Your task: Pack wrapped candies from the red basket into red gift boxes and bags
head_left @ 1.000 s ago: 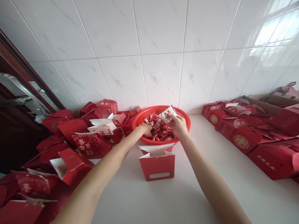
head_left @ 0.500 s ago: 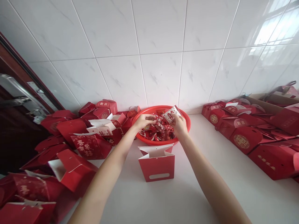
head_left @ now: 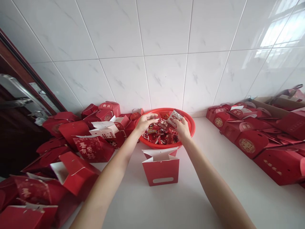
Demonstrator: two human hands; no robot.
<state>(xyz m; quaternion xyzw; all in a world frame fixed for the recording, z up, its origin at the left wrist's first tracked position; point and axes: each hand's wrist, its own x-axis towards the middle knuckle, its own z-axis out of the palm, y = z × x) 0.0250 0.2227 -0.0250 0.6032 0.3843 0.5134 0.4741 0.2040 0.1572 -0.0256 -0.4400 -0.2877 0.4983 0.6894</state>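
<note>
Over the red plastic basket (head_left: 192, 128), both of my hands are among red-wrapped sweets (head_left: 166, 139). My right hand (head_left: 183, 129) grips a small white packet with red print (head_left: 174, 117), tilted above the basket's right part. On the left side, my left hand (head_left: 144, 123) has thumb and fingers closed at the edge of a dark red wrapped sweet (head_left: 163, 124); the fingertips partly cover it. Directly in front of the basket, an open red paper gift box (head_left: 161, 171) stands upright on the white surface, its top flaps spread.
Many red gift boxes (head_left: 92, 149), several with open tops, crowd the left side. Closed red boxes (head_left: 247, 143) stand in rows on the right, with a cardboard carton (head_left: 263, 104) behind them. A tiled wall (head_left: 164, 79) rises behind, and a dark door (head_left: 14, 127) is at far left.
The white packet in my right hand has tipped and shifted slightly left. The dark red sweet by my left fingertips now shows more plainly. The gift box stays in place.
</note>
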